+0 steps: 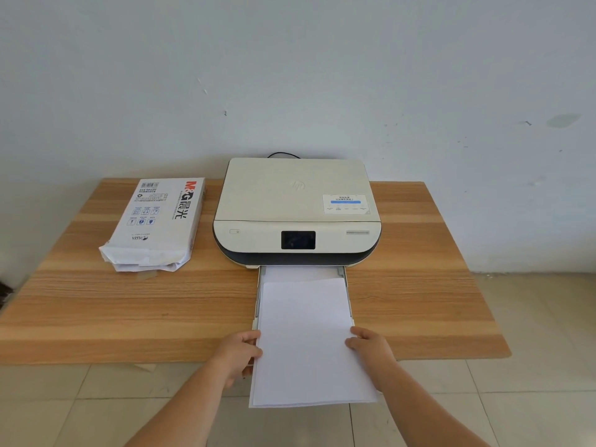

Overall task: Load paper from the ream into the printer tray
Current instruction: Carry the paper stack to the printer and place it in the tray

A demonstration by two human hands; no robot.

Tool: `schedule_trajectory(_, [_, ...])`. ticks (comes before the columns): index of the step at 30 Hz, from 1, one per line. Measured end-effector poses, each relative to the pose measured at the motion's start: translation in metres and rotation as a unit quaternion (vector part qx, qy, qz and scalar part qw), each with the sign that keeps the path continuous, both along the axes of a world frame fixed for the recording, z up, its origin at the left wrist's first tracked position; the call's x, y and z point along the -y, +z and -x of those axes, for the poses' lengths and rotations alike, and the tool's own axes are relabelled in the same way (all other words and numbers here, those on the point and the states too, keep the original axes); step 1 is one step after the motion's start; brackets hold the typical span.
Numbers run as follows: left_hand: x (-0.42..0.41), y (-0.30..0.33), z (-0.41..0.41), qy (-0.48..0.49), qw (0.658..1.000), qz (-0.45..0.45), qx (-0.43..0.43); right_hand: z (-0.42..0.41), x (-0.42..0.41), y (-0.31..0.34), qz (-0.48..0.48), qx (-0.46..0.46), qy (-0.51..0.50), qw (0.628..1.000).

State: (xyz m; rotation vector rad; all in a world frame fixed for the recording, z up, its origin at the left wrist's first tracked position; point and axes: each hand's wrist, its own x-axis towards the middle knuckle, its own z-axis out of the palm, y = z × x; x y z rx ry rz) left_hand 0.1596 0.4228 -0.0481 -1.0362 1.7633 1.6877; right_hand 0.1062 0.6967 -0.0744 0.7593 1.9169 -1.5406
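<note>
Head view shows both hands, left hand (pixel 240 353) and right hand (pixel 371 350), grasping a white paper stack (pixel 306 343) by its sides, its far end lying in the printer tray (pixel 258 295) at the table's (pixel 129 311) front edge.

The printer (pixel 296 214) is sitting at the middle of the counter's (pixel 129 304) back edge, against the wall (pixel 290 75). The ream (pixel 154 224) is lying to its left, toward the back left corner, well apart from the front edge. The tray (pixel 258 301) is sticking out of the printer's front toward the counter's front edge. A stack of paper (pixel 306 343) is lying partly in the tray and overhanging the front edge, with the left hand (pixel 238 353) holding its left side and the right hand (pixel 371 350) its right side.
</note>
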Motion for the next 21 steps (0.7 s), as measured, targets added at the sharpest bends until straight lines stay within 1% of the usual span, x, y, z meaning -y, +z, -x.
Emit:
schedule_trajectory(4, [0.0048,0.0002,-0.0019,-0.002,1.000,-0.003,-0.002,-0.0015,-0.0004,-0.0017,0.002,0.001,0.001,1.000])
schedule_trajectory(10, [0.0052,-0.0003,-0.0004,0.003,1.000,-0.001,-0.016,0.0033,0.0017,-0.0024,0.029,0.007,-0.016,0.999])
schedule_trajectory(16, [0.0066,-0.0035,-0.0011,-0.003,1.000,-0.013,-0.011,0.0016,0.0020,-0.0008,0.031,0.009,-0.013,0.999])
schedule_trajectory(21, [0.0076,-0.0005,-0.0009,-0.023,0.999,0.004,-0.027,0.0009,0.0045,0.0034,0.031,0.004,-0.010,0.999])
